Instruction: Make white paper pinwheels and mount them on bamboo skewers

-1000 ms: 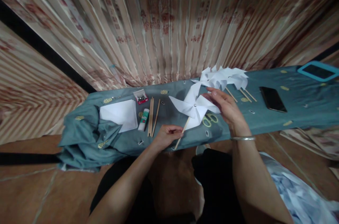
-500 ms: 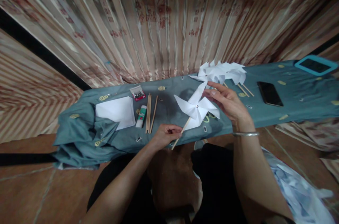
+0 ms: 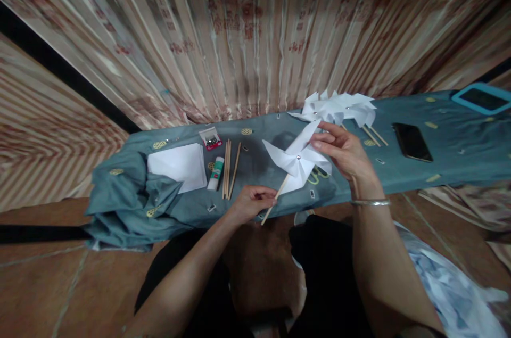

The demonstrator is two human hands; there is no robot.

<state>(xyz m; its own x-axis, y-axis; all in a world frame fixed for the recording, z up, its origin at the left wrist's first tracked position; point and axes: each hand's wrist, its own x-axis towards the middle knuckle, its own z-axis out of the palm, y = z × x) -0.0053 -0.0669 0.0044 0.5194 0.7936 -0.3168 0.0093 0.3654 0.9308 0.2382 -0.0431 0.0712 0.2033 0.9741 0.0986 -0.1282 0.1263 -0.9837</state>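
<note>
A white paper pinwheel (image 3: 297, 165) with a small metal pin at its centre is held above the near edge of the cloth-covered table. My left hand (image 3: 255, 202) pinches its wooden stick (image 3: 272, 206) below the blades. At the upper right blade, my right hand (image 3: 339, 149) has its thumb and bent fingers on the paper near the tip; the exact grip is partly hidden. Behind it, several finished white pinwheels (image 3: 335, 108) lie overlapping, their sticks pointing towards me.
Left of my hands lie loose wooden sticks (image 3: 227, 170), a glue stick (image 3: 215, 174), a small box of metal pins (image 3: 211, 138) and white paper sheets (image 3: 178, 165). To the right are a black phone (image 3: 412, 142) and a blue-framed device (image 3: 483, 98). A plastic bag (image 3: 443, 279) sits on the floor.
The pinwheel's blades have turned slightly. My right fingers have shifted a little along the upper blade and are more bent. My left hand keeps its hold on the stick.
</note>
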